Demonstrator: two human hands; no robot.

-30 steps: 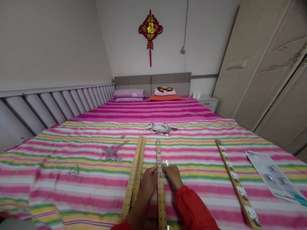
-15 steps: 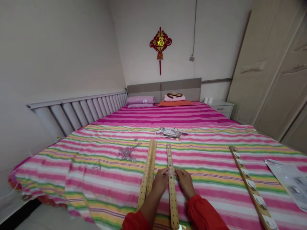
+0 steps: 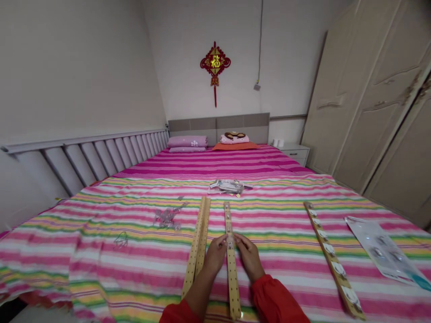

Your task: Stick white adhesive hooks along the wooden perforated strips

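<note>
Both the left hand and the right hand close in on a drilled wooden strip lying lengthwise on a striped bedsheet, fingertips meeting from either side at a small metal hook fixed to it. Whether they clench the hook or only touch it cannot be told from this view. Red sleeves reach partway up the forearms. More small hooks line the strip toward its far end. Just left of the strip, a bare pair of drilled strips lie side by side, the left forearm crossing their near end. Well right of the strip, a wooden strip fitted with white round hooks runs at a slant, with a clear plastic packet beyond it. Past the strip's far end sits a heap of silvery packets. Left of the strip, a loose cluster of clear hooks rests on the sheet, and a single clear piece lies farther left. Far beyond the strip, pillows stand against a gray headboard, beneath a red Chinese knot on the wall. A wardrobe stands to the strip's right, and a gray bed rail runs to its left.
</note>
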